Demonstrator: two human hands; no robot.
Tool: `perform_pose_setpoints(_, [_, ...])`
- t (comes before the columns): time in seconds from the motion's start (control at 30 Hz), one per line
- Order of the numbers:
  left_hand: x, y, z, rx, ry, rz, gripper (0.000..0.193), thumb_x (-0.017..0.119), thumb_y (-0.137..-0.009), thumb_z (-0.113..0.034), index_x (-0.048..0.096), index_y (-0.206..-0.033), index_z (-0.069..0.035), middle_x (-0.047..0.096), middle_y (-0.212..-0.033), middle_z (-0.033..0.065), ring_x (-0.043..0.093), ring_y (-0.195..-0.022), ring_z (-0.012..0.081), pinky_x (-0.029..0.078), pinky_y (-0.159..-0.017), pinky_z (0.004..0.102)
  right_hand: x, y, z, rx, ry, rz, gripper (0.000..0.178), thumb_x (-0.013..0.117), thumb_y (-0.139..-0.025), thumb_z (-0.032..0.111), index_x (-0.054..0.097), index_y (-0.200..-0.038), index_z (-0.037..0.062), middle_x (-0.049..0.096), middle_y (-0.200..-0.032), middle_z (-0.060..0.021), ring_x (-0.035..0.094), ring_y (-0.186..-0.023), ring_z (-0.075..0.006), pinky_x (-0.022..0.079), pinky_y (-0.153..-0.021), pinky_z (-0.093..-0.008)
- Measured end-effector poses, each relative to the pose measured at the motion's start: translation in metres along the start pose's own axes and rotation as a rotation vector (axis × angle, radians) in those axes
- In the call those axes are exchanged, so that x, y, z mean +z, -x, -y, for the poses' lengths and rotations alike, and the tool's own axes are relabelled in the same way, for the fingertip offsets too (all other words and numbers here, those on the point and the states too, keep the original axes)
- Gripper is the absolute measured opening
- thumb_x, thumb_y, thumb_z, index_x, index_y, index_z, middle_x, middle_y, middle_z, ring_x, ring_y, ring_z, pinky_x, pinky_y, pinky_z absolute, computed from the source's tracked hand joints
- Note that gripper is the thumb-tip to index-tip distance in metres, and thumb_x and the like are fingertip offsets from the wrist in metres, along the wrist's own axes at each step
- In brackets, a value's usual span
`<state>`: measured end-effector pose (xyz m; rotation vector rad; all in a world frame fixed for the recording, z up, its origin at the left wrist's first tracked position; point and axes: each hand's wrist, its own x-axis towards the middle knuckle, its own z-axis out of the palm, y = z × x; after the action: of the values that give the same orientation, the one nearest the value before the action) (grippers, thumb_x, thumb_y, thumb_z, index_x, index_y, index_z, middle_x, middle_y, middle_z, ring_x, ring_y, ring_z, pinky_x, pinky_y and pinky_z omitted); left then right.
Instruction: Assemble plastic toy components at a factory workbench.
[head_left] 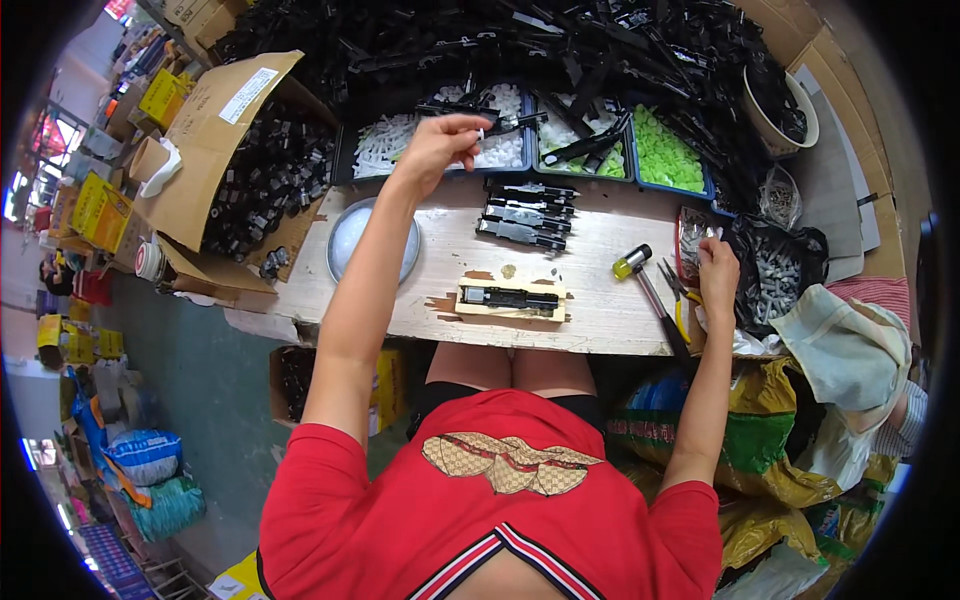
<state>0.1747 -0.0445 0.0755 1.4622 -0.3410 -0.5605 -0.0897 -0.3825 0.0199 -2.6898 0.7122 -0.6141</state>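
My left hand (436,156) hovers over the bins at the back, its thumb and fingers pinching a small white plastic piece (481,134). Below it are a bin of white pieces (500,152) and one of pale slender pieces (385,140). My right hand (718,272) is at a small clear bag of tiny parts (692,238), fingers drawn together; whatever they grip is hidden. In front of me a black mechanism (510,298) lies in a pale wooden fixture (562,312). Several similar black mechanisms (525,215) lie in a row behind it.
A yellow-headed hammer (632,262) and yellow-handled pliers (683,290) lie beside my right hand. Bright green pieces (668,148) fill a bin. Black parts (600,40) are heaped behind. A round dish (345,235) and a cardboard box (225,150) stand left, a black bag of grey parts (780,265) right.
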Motion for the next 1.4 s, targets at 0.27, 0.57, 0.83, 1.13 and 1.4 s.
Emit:
perform_pose_setpoints(0.27, [0.027,0.072,0.031,0.012,0.578,0.070,0.015,0.055,-0.087,-0.007,0.059,-0.097,0.004,0.060,-0.075,0.0107,0.059,-0.061,0.0172,0.051,-0.056,0.0276,-0.005,0.010,0.042,-0.076,-0.445,-0.095,0.012,0.058,-0.080,0.001,0.062,-0.091,-0.0006,0.058,-0.077,-0.0070,0.057,-0.071,-0.0176,0.043,-0.065,-0.0278])
perform_pose_setpoints(0.57, [0.066,0.128,0.046,-0.106,0.742,0.011,0.017,0.056,-0.087,-0.009,0.059,-0.097,0.005,0.060,-0.081,0.0088,0.059,-0.066,0.0151,0.051,-0.051,0.0264,0.004,0.042,0.193,-0.563,-0.686,0.075,0.011,0.066,-0.072,0.002,0.064,-0.082,0.0056,0.060,-0.077,-0.0061,0.056,-0.070,-0.0225,0.041,-0.063,-0.0314])
perform_pose_setpoints(0.83, [0.071,0.138,0.048,-0.098,0.701,0.007,0.016,0.056,-0.088,-0.009,0.058,-0.097,0.004,0.060,-0.079,0.0081,0.059,-0.065,0.0134,0.051,-0.051,0.0253,0.014,0.042,0.210,-0.666,-0.642,0.031,0.009,0.064,-0.072,0.003,0.061,-0.079,0.0062,0.056,-0.075,-0.0049,0.054,-0.070,-0.0217,0.038,-0.063,-0.0319])
perform_pose_setpoints(1.13, [0.069,0.146,0.054,-0.037,0.553,-0.002,0.016,0.056,-0.087,-0.007,0.056,-0.100,0.002,0.060,-0.079,0.0086,0.061,-0.065,0.0136,0.052,-0.051,0.0249,0.012,0.033,0.211,-0.778,-0.555,0.077,0.008,0.064,-0.071,0.004,0.060,-0.077,0.0065,0.055,-0.073,-0.0049,0.053,-0.069,-0.0216,0.036,-0.062,-0.0320])
perform_pose_setpoints(1.4, [0.069,0.159,0.054,-0.014,0.567,0.091,0.028,0.054,-0.088,-0.004,0.049,-0.115,0.002,0.061,-0.083,0.0114,0.062,-0.065,0.0145,0.054,-0.051,0.0248,0.020,0.029,0.212,-0.350,-1.011,0.577,0.016,0.070,-0.072,0.004,0.061,-0.085,0.0003,0.059,-0.074,-0.0036,0.054,-0.065,-0.0112,0.044,-0.060,-0.0233])
